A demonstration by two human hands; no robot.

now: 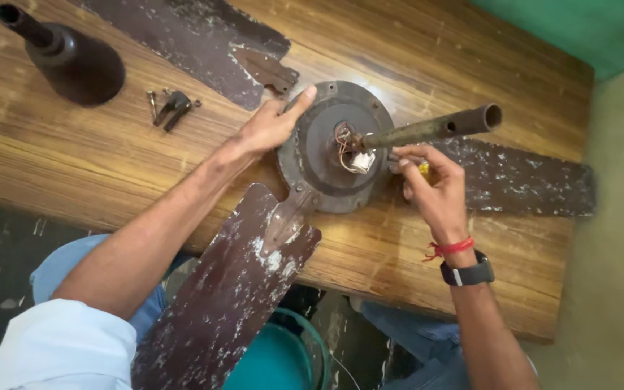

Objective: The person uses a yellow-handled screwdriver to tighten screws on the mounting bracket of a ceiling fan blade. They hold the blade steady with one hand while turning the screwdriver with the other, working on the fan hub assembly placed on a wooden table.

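Observation:
A dark brown ceiling fan motor [323,155] lies on the wooden table [74,159], its rusty down rod [442,128] sticking up toward me. Loose wires and a white connector [359,160] show at the rod's base. My left hand [272,124] rests flat on the motor's upper left rim, fingers spread. My right hand [431,184] is closed on a small yellow-handled tool [423,169], its tip near the rod's base. Three worn, paint-flecked blades reach out: one at the top left [182,36], one to the right [529,177], one toward me [232,289].
A dark bell-shaped fan canopy [74,61] stands at the table's far left. Small screws and metal bits [172,107] lie near it. A teal bucket [283,357] sits under the table's near edge, by my knees. A green wall [579,25] borders the top right.

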